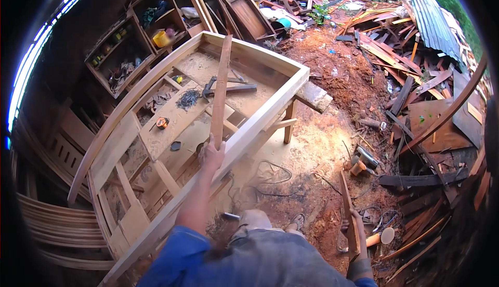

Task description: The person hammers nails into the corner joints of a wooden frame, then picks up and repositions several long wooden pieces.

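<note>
My left hand (212,153) is closed around the near end of a long, narrow wooden strip (222,79), which slants up and away over a large pale wooden frame (260,111). At the lower right, my right hand (355,223) grips a shorter, tapered wooden piece (347,204), held out beside my body. A hammer (234,89), partly covered by the long strip, lies on the boards inside the frame. Next to it is a pile of dark nails (188,99). An orange and black tape measure (162,123) sits on a board left of my left hand.
Curved wooden strips (62,227) are stacked at the lower left. Shelves (122,56) with odds and ends stand at the back left. On the ground to the right lie a power tool (367,157), a cable (283,175) and heaped scrap wood (405,61).
</note>
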Tool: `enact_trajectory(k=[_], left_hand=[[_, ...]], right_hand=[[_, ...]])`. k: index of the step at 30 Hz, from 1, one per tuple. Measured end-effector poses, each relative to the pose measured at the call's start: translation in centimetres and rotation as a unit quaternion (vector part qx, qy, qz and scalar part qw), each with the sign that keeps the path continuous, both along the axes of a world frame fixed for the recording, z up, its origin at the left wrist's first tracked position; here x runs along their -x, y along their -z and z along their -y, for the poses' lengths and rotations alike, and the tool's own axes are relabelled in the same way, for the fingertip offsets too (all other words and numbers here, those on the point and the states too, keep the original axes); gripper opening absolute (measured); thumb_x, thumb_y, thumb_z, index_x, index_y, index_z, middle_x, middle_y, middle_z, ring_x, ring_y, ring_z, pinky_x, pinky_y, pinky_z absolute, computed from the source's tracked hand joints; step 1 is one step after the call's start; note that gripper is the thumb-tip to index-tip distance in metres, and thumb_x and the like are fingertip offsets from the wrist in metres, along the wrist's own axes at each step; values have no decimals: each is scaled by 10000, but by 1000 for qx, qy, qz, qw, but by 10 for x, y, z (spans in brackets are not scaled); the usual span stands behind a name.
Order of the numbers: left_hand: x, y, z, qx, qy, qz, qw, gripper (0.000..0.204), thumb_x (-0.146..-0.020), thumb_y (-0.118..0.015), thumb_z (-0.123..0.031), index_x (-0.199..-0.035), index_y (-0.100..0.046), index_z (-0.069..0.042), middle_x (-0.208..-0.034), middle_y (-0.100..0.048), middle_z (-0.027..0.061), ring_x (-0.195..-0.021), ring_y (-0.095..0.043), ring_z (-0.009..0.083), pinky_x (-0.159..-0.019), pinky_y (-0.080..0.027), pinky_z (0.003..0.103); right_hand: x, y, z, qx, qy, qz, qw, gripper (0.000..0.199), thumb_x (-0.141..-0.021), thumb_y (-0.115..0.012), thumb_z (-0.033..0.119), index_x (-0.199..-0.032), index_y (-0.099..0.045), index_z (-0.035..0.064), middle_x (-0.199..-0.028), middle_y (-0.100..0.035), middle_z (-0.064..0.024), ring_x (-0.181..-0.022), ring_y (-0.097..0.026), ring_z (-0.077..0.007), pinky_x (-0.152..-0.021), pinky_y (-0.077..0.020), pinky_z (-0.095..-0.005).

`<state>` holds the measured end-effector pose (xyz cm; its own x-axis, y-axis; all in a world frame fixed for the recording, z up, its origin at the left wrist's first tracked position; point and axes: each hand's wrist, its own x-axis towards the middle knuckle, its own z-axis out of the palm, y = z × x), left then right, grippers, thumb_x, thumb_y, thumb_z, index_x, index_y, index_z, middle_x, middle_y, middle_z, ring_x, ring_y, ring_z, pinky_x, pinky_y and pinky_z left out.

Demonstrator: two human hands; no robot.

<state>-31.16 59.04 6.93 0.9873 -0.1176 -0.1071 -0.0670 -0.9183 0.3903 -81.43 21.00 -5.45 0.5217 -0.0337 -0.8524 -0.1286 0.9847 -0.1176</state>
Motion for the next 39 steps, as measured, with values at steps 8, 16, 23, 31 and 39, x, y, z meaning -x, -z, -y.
enact_trajectory(k=[8, 16, 23, 31, 39], left_hand=[[-1, 5, 0, 26, -7, 53, 998, 792, -945, -617, -440, -1584, -350, -56, -1277, -636, 293, -1235, -587, 440, -1067, -455, 496], [0, -41, -48, 355, -47, -12, 934, 644, -877, -702, -289, -1433, -543, -5, -973, -736, 173, -804, -732, 272, -745, -582, 365], [23, -93, -134, 455, -38, -27, 889, 650, -869, -724, -153, -1458, -493, -2, -876, -646, 39, -661, -582, 81, -545, -485, 273], [93, -89, -222, 459, -149, 35, 875, 737, -825, -699, -65, -1502, -433, 51, -992, -637, 57, -908, -622, 137, -787, -523, 295], [204, -92, -279, 416, -326, 24, 848, 726, -812, -670, -10, -1500, -447, 52, -1177, -653, 132, -822, -557, 80, -728, -486, 253]], right_hand=[[-128, -82, -4, 343, -110, 4, 933, 316, -937, -689, 394, -946, -576, 99, -648, -491, 25, -505, -494, -110, -465, -388, -275], [-256, -203, -66, 728, -144, -34, 670, 433, -894, -714, 377, -1016, -626, -29, -833, -610, -66, -728, -554, -158, -655, -458, -330], [-434, -230, -141, 795, -231, 29, 560, 522, -848, -709, 384, -1117, -604, -50, -931, -708, -242, -839, -709, -338, -785, -559, -441], [-617, -210, -269, 796, -374, 49, 474, 850, -845, -645, 417, -1550, -363, 37, -1099, -713, -283, -1041, -693, -439, -924, -540, -504], [-647, -140, -303, 800, -386, 58, 456, 894, -861, -651, 420, -1578, -316, 5, -1077, -719, -257, -1012, -679, -443, -969, -487, -517]])
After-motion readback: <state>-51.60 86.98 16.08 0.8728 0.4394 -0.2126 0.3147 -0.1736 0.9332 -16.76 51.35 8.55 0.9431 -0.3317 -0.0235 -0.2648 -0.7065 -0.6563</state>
